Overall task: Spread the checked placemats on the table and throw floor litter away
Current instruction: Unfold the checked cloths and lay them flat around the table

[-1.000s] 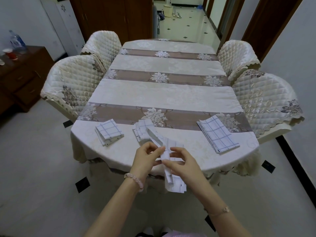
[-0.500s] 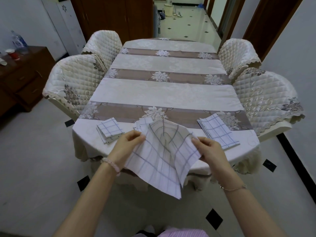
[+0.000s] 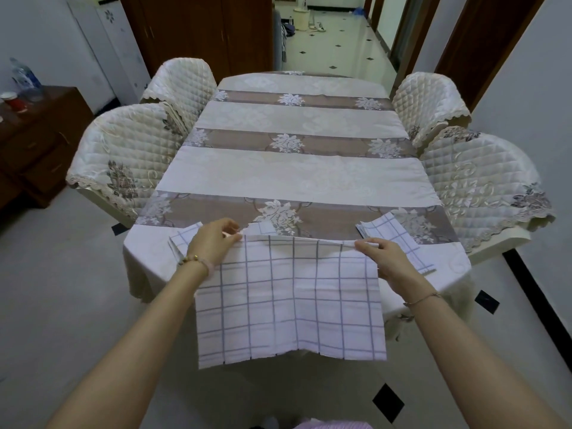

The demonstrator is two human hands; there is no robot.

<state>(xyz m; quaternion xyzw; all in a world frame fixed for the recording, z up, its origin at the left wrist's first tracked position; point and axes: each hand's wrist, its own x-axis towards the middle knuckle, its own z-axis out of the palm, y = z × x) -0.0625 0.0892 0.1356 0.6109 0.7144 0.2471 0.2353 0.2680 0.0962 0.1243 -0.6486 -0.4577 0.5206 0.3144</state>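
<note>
— Where is the white cloth placemat with the grey-blue check [image 3: 291,301]?
— Held open, with its top edge over the near end of the table in the beige-and-brown striped floral tablecloth [image 3: 294,178] and the rest hanging in front.
— And the hands?
— The left hand [image 3: 213,239] pinches the top left corner and the right hand [image 3: 383,258] the top right. A folded checked placemat on the left [image 3: 181,239] and a folded checked placemat on the right [image 3: 396,239] lie beyond them.

Only 1 view here, from the person's head at the near end of the table [image 3: 297,181], facing forward and down its length, close above the near edge.
</note>
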